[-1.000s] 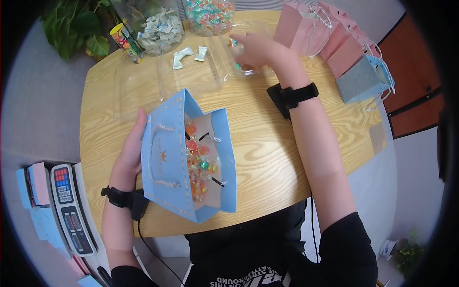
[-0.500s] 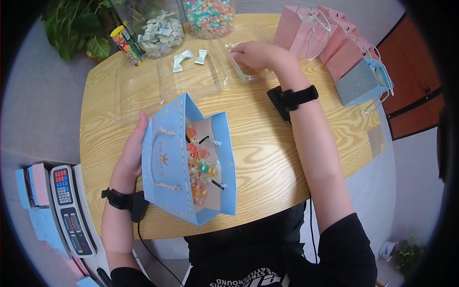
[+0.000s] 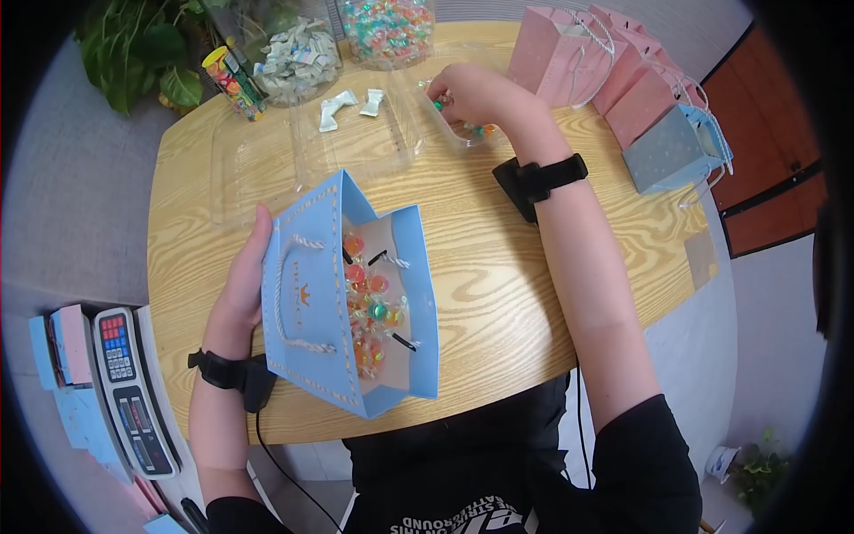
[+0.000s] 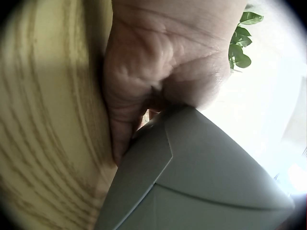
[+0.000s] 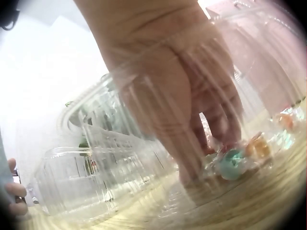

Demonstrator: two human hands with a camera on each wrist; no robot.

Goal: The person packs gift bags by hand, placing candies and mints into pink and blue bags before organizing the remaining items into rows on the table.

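Note:
A light blue paper gift bag [image 3: 307,294] with rope handles and a gold crown print leans over on the table, its mouth toward the right. Wrapped round candies [image 3: 374,307] in clear film lie inside. My left hand [image 3: 238,285] grips the bag at its base, thumb along the side; the left wrist view shows the fingers curled about the bag's bottom edge [image 4: 192,158]. My right hand [image 3: 476,96] is down in a clear plastic tray [image 3: 463,141], fingers curled at wrapped candies. Through the tray wall, a green candy [image 5: 232,165] shows close beside the thumb.
Clear trays [image 3: 253,169] lie left of the right hand, one with two white wrapped sweets [image 3: 336,110]. Behind stand a tub of white sweets [image 3: 302,58], a tub of colourful candies [image 3: 389,31] and a yellow-topped tube [image 3: 233,82]. Pink bags [image 3: 560,58] and a blue bag [image 3: 672,151] stand right.
My right hand has lowered from above the tray into it, its fingers now curled among the candies. The left hand and blue bag have stayed nearly still.

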